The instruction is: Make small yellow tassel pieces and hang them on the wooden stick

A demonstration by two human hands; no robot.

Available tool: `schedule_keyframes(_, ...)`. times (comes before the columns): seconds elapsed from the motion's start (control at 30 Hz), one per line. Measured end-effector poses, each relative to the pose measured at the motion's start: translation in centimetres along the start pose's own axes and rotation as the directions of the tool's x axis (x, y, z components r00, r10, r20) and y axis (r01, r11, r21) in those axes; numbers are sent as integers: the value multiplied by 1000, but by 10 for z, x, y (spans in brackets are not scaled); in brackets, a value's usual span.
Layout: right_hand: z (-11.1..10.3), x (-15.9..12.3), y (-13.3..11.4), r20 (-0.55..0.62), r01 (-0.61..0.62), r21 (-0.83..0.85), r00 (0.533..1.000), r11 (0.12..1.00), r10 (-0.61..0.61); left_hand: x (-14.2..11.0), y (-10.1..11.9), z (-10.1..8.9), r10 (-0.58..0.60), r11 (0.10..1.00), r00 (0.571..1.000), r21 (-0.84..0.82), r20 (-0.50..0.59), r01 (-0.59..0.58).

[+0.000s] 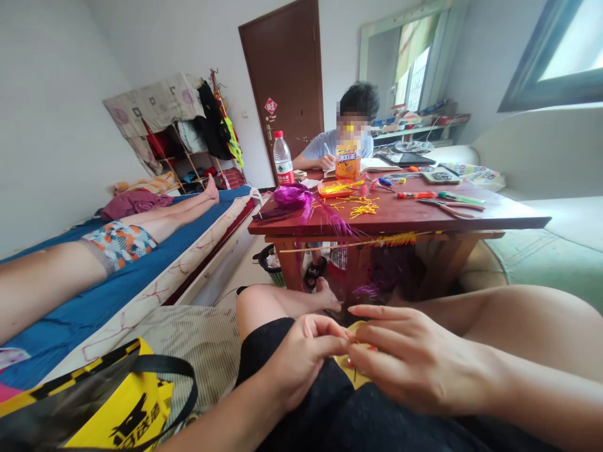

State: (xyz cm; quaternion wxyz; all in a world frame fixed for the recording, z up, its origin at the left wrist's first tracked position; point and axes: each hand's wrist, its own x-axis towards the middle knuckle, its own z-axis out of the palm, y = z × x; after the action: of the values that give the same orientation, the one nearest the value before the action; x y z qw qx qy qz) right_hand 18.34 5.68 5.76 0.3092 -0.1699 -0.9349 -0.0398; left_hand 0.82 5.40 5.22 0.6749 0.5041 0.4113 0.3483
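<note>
Left hand (305, 355) and right hand (415, 356) meet at the fingertips over a small yellow, red-flecked object (362, 377), nearer the right; whether gripping, cannot tell.

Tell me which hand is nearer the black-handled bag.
Left: the left hand is apart from the bag, to its right; the right hand lies farther right, beyond the left one.

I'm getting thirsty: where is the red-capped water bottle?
In the head view, the water bottle stands left on the red table, just behind the purple strands.
</note>
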Motion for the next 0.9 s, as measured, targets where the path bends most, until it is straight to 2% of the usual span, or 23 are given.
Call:
schedule_keyframes(0.03, 0, -3, 0, 12, 141, -149, 990, 979, -141, 2, -1, 0, -104, 984, 994, -144, 13, 105)
schedule_keyframes(0.07, 0, -5, 1, 31, 217, -244, 976, 945, -216, 3, -3, 1, -162, 957, 986, -239, 26, 164)
schedule_keyframes(0.1, 2, -6, 2, 45, 241, -289, 970, 926, -239, 4, -4, 1, -190, 936, 981, -293, 39, 193)
schedule_keyframes(0.17, 5, -7, 3, 39, 203, -235, 979, 950, -200, 5, -7, 2, -165, 939, 986, -299, 36, 168)
schedule_keyframes(0.23, 7, -4, 2, 9, 62, -47, 998, 997, -62, 2, -9, 3, 1, 993, 1000, -120, -8, -2)
schedule_keyframes(0.27, 8, -2, 2, 7, -60, 78, 998, 995, 59, -1, -10, 4, 139, 989, 990, 47, -34, -138)
schedule_keyframes(0.3, 8, 1, 0, 33, -215, 210, 976, 954, 213, -3, -11, 4, 300, 927, 953, 248, -42, -281)
schedule_keyframes(0.33, 8, 4, 0, 91, -381, 346, 923, 858, 373, -6, -13, 4, 466, 793, 885, 452, -20, -407)
schedule_keyframes(0.4, 10, 10, -1, 299, -640, 571, 745, 514, 596, -11, -15, 2, 719, 390, 683, 739, 129, -550)
schedule_keyframes(0.43, 12, 12, 0, 412, -700, 641, 660, 315, 628, -13, -16, 0, 776, 180, 583, 800, 242, -572)
schedule_keyframes(0.47, 15, 14, 2, 504, -716, 683, 603, 142, 619, -14, -16, -2, 790, -2, 499, 815, 357, -580)
schedule_keyframes(0.53, 19, 15, 6, 608, -699, 712, 563, -70, 560, -14, -15, -5, 749, -250, 384, 767, 540, -591)
schedule_keyframes(0.57, 20, 16, 7, 632, -696, 709, 556, -113, 540, -13, -13, -6, 719, -309, 360, 737, 595, -601)
schedule_keyframes(0.6, 20, 15, 8, 641, -697, 706, 554, -125, 531, -13, -11, -7, 702, -320, 357, 720, 617, -616)
schedule_keyframes(0.63, 18, 15, 8, 631, -699, 708, 557, -106, 540, -12, -8, -7, 701, -273, 379, 719, 604, -639)
schedule_keyframes(0.67, 15, 15, 7, 599, -705, 708, 567, -43, 566, -11, -6, -7, 711, -151, 441, 731, 548, -665)
schedule_keyframes(0.7, 11, 14, 5, 541, -709, 701, 599, 78, 590, -10, -4, -6, 704, 61, 553, 737, 446, -673)
schedule_keyframes(0.73, 6, 13, 2, 448, -689, 676, 667, 263, 596, -9, -2, -4, 644, 345, 699, 698, 310, -628)
schedule_keyframes(0.77, 1, 11, -1, 331, -619, 609, 766, 496, 550, -8, -1, -3, 512, 637, 841, 580, 174, -508)
schedule_keyframes(0.8, -3, 9, -3, 215, -477, 482, 877, 735, 429, -6, -1, -2, 322, 861, 944, 393, 74, -324)
schedule_keyframes(0.83, -5, 6, -5, 128, -278, 302, 960, 912, 251, -5, -1, -1, 125, 976, 992, 178, 30, -128)
schedule_keyframes(0.87, -6, 3, -6, 81, -71, 107, 995, 992, 62, -3, -2, -1, -37, 999, 999, -15, 27, 37)
schedule_keyframes(0.9, -6, 0, -6, 62, 97, -65, 994, 993, -93, -1, -4, 0, -144, 976, 989, -162, 42, 149)
